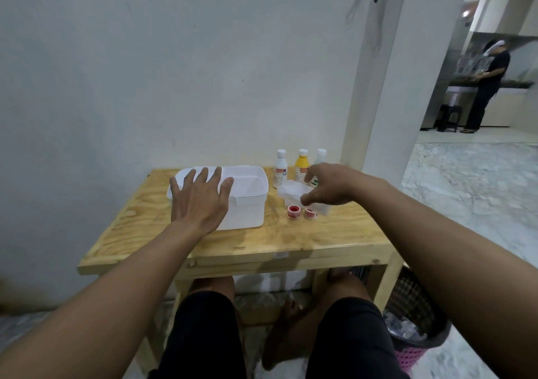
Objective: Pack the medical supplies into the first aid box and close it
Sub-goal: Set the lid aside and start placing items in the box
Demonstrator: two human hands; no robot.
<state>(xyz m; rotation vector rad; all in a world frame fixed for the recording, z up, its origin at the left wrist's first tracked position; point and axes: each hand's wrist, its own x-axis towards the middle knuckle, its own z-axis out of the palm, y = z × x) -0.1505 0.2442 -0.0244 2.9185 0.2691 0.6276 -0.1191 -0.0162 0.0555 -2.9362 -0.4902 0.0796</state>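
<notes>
Right hand point(329, 188) grips clear plastic tray point(302, 196); I see left hand point(201, 201) flat, open on white plastic first aid box point(250, 204); 3 bottles point(301, 166), 2 red tape rolls point(301, 212) unpacked.

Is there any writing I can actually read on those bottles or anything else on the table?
"70": on the white bottle's label; what follows the digits is cut off or blurred.
Red brand strip on the white bottle: too blurred to read.
Yellow bottle label: red strip and small print, too blurred to read.
Third bottle, behind the right hand: label hidden.
First aid box and red tape rolls: no text visible.
</notes>
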